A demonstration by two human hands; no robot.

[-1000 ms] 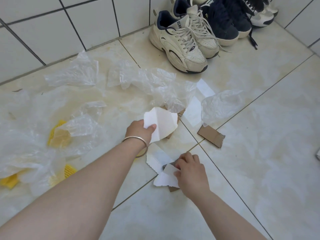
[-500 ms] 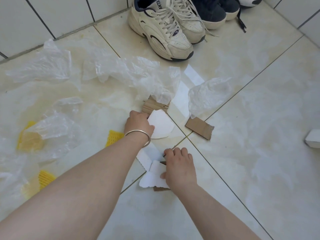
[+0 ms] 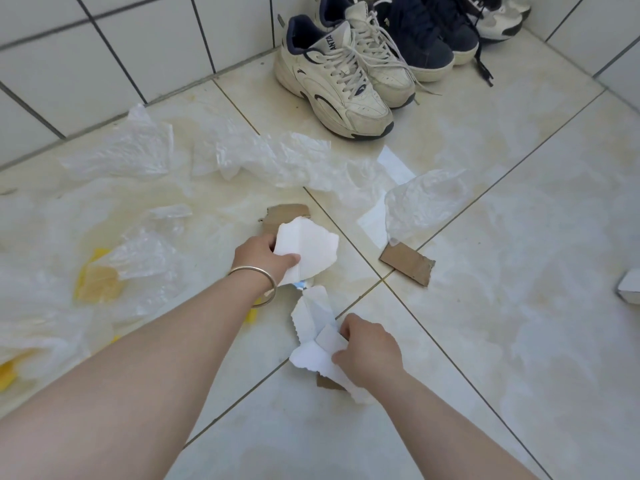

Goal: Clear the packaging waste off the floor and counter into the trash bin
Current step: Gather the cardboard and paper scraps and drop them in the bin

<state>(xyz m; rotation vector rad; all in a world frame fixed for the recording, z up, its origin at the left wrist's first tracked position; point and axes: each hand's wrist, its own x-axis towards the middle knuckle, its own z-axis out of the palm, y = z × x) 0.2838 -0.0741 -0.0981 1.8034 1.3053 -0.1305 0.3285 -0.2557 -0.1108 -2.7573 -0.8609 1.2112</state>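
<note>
My left hand [image 3: 263,254], with a metal bangle on the wrist, grips a torn white paper piece [image 3: 308,247] just above the floor. My right hand [image 3: 367,351] is closed on other torn white paper scraps [image 3: 311,355] with a brown cardboard bit [image 3: 327,382] under them. A cardboard scrap [image 3: 287,214] lies behind the left hand, another cardboard strip [image 3: 407,263] to the right. Clear plastic wrap [image 3: 277,157] and a crumpled plastic bag [image 3: 422,202] lie on the tiles. No trash bin is in view.
More clear plastic sheets [image 3: 121,154] and yellow pieces [image 3: 97,278] cover the floor at left. Sneakers [image 3: 332,74] stand against the tiled wall at the top. A white object [image 3: 630,289] shows at the right edge.
My left hand has dipped to the floor and risen again with the white paper piece. My right hand has gathered the scraps closer together. The camera view shifted.
</note>
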